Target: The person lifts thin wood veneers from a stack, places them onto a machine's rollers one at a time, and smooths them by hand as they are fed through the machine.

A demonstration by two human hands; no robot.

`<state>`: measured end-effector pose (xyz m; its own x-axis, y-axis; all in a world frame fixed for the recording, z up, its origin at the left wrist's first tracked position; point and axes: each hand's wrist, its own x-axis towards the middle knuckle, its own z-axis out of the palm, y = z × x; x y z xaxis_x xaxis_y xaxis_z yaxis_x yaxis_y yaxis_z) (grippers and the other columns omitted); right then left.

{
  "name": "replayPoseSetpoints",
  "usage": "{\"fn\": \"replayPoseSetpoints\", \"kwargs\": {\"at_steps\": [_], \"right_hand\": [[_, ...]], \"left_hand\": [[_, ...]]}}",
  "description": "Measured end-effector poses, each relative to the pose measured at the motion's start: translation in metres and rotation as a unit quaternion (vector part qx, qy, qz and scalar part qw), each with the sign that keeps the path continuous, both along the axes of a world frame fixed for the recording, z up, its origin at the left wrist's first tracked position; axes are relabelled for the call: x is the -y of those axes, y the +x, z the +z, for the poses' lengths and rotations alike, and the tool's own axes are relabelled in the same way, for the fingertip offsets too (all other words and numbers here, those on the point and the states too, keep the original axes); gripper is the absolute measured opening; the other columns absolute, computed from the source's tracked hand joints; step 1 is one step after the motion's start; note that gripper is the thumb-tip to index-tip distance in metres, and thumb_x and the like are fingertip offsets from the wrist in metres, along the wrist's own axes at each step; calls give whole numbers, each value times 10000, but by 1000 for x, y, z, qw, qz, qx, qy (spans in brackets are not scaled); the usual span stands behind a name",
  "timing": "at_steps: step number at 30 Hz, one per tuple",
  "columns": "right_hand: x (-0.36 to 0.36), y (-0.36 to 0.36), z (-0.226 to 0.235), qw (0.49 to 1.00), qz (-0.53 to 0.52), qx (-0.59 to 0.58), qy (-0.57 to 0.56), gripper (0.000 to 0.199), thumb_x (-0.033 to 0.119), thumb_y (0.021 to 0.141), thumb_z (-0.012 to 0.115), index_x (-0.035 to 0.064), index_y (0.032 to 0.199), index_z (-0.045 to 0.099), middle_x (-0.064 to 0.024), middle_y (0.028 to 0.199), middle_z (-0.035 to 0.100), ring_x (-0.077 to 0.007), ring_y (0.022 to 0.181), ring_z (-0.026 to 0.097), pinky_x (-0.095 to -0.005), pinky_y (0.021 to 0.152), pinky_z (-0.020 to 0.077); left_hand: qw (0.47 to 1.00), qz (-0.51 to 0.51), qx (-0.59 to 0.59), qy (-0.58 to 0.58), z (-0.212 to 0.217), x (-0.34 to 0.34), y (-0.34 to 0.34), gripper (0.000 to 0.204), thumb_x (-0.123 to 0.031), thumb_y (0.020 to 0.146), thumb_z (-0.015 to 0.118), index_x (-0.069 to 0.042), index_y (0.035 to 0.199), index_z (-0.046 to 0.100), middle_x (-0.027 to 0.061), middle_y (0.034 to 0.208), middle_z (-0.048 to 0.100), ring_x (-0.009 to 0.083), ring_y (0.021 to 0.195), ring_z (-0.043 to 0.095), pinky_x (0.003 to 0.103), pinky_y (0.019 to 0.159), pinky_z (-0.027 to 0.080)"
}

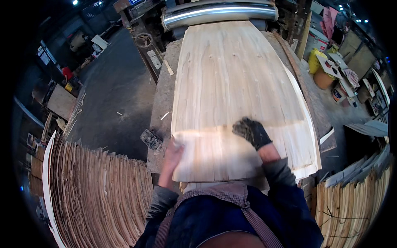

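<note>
A long pale wood veneer sheet (231, 74) lies on the worktable in front of me, its far end at a metal roller (219, 15). Across its near end lies a shorter, brighter veneer piece (206, 155), partly smeared by motion. My left hand (173, 153), bare and a little blurred, grips this piece at its left edge, thumb on top and fingers mostly hidden. My right hand (250, 131), in a dark glove, rests over the far edge of the short piece, fingers stretched out and slightly bent on the wood.
At the left, a tall stack of veneer sheets (99, 190) stands on edge; another stack (351, 206) is at the right. Dark floor (115, 95) stretches beyond the left stack. A yellow bag (316, 61) and several buckets stand at the far right. Wood scraps lie along the table's edges.
</note>
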<state>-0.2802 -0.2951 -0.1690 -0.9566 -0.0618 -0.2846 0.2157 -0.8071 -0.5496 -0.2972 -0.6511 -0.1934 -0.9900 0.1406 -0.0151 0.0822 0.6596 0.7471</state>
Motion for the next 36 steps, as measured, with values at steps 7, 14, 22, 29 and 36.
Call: {"fn": "replayPoseSetpoints", "kwargs": {"at_steps": [7,14,22,29,36], "right_hand": [[9,-83,-8,997,-51,-40,-28,258,115,850,503,37,1084,427,-205,1110,526,-366,1030,522,-482,892,442],[51,39,-23,988,142,-65,-16,354,122,850,527,10,1174,439,-177,1103,536,-328,1081,501,-479,936,401],[61,156,11,981,172,71,-48,296,127,895,446,-13,1156,438,-188,1058,541,-289,989,550,-382,834,477],[44,193,-19,987,90,133,21,243,138,860,529,-26,1039,506,-138,877,597,-238,775,609,-326,684,511],[38,175,-13,930,63,-53,357,194,148,882,488,-7,997,506,-169,851,593,-279,811,605,-376,727,513]], "left_hand": [[996,78,21,29,-38,-8,17,751,-300,767,638,32,1324,258,227,1306,361,287,1226,348,341,1000,297],[910,121,182,353,-1,3,7,498,-38,793,557,49,1249,377,147,1113,550,206,979,553,286,842,433],[899,38,134,416,66,15,7,404,127,760,437,61,1157,479,126,1059,590,175,939,580,278,822,462],[843,13,110,527,126,3,17,482,145,725,409,66,1199,440,166,1135,554,231,1009,567,317,870,463],[842,0,99,530,118,5,8,482,117,770,439,46,1245,399,169,1149,543,213,1009,561,316,866,463]]}}
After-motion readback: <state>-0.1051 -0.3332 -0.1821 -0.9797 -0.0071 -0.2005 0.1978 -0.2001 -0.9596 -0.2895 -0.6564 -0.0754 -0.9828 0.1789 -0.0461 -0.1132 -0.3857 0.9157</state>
